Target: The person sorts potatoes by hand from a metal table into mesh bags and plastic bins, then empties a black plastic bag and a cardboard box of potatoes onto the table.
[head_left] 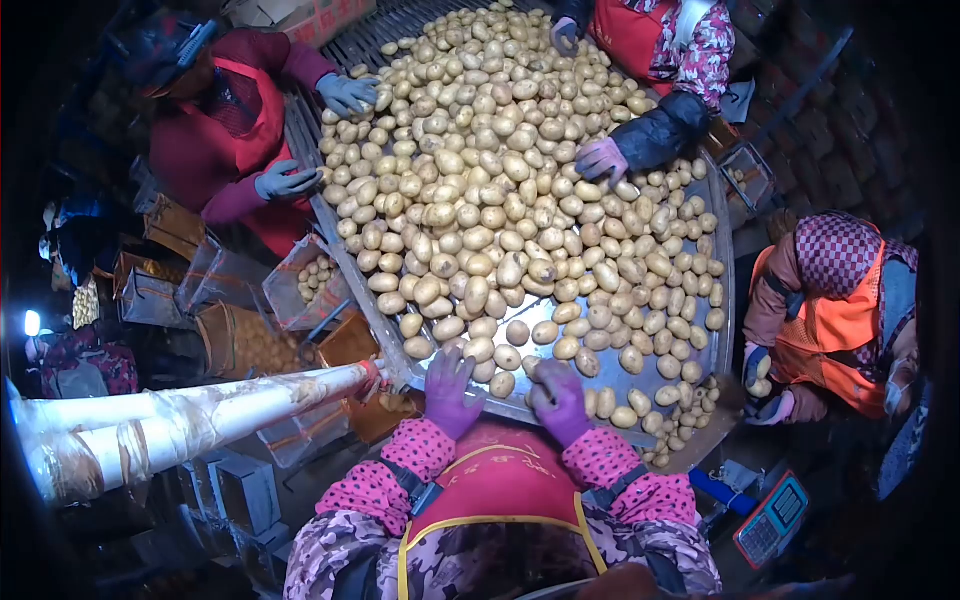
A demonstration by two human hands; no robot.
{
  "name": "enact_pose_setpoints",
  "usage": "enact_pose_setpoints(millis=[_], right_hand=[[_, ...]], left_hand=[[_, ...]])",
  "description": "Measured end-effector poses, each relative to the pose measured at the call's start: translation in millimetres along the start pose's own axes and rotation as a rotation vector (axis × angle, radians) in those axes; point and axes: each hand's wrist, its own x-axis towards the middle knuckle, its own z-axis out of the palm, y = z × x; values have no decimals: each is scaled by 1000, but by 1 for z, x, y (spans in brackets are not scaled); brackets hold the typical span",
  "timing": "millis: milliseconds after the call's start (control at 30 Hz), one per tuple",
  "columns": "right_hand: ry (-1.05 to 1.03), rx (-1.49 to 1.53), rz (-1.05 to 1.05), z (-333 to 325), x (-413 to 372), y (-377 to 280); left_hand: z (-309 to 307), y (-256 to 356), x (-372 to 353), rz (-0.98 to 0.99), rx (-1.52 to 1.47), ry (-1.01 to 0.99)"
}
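A large heap of potatoes (500, 180) covers the metal sorting table (375, 300). At its near edge is my left hand (452, 395), in a purple glove, with the fingers spread over the rim and pointing at nearby potatoes. My right hand (560, 402), also in a purple glove, is on the same edge a little to the right. Its fingers are curled beside a potato, and whether they hold one cannot be made out. A few loose potatoes (502, 384) lie between my hands.
Two co-workers (235, 130) (660, 60) reach onto the table from left and right. Another person in an orange vest (830, 310) stands at the right. White wrapped poles (200, 425) jut in from the left. Crates (310, 280) line the left side; a scale display (772, 520) is lower right.
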Motion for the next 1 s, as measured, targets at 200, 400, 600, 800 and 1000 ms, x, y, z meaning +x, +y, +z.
enact_pose_setpoints(millis=[200, 400, 600, 800, 1000], right_hand=[[29, -565, 115, -62, 64, 47], [-111, -748, 80, -102, 125, 105], [-67, -748, 58, -131, 143, 127], [136, -581, 77, -151, 158, 136], [225, -736, 136, -131, 143, 155]], left_hand=[[8, 28, 37, 34, -16, 13], [44, 72, 154, 219, -103, 30], [82, 96, 213, 306, 126, -26], [56, 72, 141, 266, 4, -26], [27, 45, 68, 217, 82, 26]])
